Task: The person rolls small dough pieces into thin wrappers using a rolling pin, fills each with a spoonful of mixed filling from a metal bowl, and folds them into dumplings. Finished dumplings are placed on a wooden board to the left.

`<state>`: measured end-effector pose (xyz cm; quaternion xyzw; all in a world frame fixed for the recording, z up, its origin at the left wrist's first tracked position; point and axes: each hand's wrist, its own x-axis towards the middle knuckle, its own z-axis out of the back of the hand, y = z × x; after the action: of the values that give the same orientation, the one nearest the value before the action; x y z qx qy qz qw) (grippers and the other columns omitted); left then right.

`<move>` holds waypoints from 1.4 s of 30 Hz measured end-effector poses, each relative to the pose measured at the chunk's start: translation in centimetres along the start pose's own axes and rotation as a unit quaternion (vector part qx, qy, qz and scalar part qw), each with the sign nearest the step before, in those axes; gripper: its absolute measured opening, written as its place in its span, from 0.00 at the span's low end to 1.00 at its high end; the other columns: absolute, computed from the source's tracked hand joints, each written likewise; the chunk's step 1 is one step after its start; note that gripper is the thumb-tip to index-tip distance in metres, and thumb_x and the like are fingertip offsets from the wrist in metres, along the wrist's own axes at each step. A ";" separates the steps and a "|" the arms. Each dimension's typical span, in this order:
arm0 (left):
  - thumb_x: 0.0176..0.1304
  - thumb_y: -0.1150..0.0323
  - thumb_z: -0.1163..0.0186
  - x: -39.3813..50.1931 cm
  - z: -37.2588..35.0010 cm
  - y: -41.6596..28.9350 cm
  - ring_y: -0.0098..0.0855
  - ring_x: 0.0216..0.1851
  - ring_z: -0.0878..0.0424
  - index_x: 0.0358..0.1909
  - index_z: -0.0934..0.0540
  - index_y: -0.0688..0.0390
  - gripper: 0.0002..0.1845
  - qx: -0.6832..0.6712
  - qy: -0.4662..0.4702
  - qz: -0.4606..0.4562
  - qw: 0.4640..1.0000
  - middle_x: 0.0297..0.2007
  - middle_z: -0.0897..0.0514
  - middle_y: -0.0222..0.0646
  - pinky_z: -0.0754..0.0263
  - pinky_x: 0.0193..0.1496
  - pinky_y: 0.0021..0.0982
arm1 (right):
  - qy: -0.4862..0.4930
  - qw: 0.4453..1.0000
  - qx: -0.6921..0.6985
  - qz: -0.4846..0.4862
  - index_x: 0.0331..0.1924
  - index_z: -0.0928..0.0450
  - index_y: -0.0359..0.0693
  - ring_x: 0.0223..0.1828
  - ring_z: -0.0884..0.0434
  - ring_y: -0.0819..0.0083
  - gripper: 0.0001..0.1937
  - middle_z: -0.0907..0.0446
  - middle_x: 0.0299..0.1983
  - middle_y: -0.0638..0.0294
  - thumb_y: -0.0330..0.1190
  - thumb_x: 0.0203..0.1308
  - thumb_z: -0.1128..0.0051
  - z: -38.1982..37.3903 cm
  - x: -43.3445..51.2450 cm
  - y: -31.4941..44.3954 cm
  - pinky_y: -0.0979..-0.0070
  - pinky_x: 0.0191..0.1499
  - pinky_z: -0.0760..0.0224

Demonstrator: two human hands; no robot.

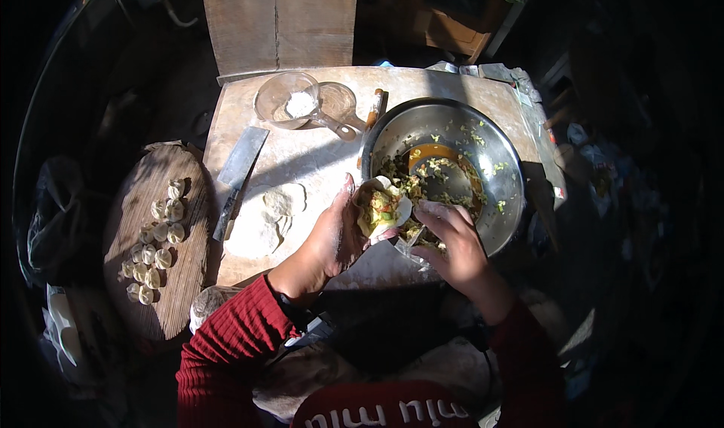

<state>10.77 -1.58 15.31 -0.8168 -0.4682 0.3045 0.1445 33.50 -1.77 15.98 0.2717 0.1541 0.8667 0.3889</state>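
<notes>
A round dough wrapper point(403, 211) lies cupped in my left hand point(339, 230), with a mound of chopped vegetable filling point(379, 206) on it. Just right of the wrapper is my right hand point(452, 238), its thumb and fingers curved and apart over the near rim of a large steel bowl point(503, 162). Something greyish shows between those fingers; whether it is a held tool or the bowl's rim, I cannot tell. Inside the bowl, more chopped filling point(413, 185) clings to the left and near side. Several flat dough wrappers point(254, 233) lie on the floured board point(317, 168).
A cleaver point(243, 156) rests left of the wrappers. Behind stand a clear dipper point(285, 83) with white powder and a rolling pin point(374, 108) against the bowl. At far left, several pleated dumplings point(160, 232) sit in rows on an oval ridged tray point(181, 292).
</notes>
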 end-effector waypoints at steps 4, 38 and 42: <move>0.71 0.37 0.63 0.0 -0.1 0.8 0.33 0.55 0.23 0.68 0.38 0.59 0.39 0.023 0.027 0.034 0.999 0.61 0.27 0.39 0.22 0.52 0.33 | -0.060 0.996 0.067 0.027 0.50 0.20 0.38 0.44 0.21 0.56 0.20 0.25 0.43 0.54 0.22 0.49 0.31 0.4 1.6 2.1 0.66 0.45 0.25; 0.68 0.70 0.40 -2.6 -1.4 -1.5 0.21 0.35 0.25 0.65 0.40 0.66 0.28 0.478 0.091 -0.028 0.873 0.45 0.21 0.37 0.27 0.38 0.25 | 0.134 0.812 0.515 -0.239 0.51 0.27 0.34 0.39 0.20 0.80 0.20 0.20 0.37 0.64 0.24 0.55 0.31 0.9 2.7 0.1 0.79 0.46 0.25; 0.68 0.69 0.40 -2.5 -1.5 -1.3 0.21 0.33 0.25 0.66 0.41 0.66 0.30 0.479 0.083 -0.024 0.873 0.42 0.20 0.36 0.27 0.37 0.24 | 0.110 0.822 0.503 -0.241 0.45 0.26 0.35 0.35 0.22 0.82 0.15 0.21 0.34 0.66 0.23 0.56 0.33 0.7 2.8 0.4 0.81 0.39 0.26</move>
<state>9.85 -2.97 18.07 -0.6583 -0.2702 0.4189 0.5640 32.12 0.15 17.76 0.2870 0.6712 0.5714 0.3749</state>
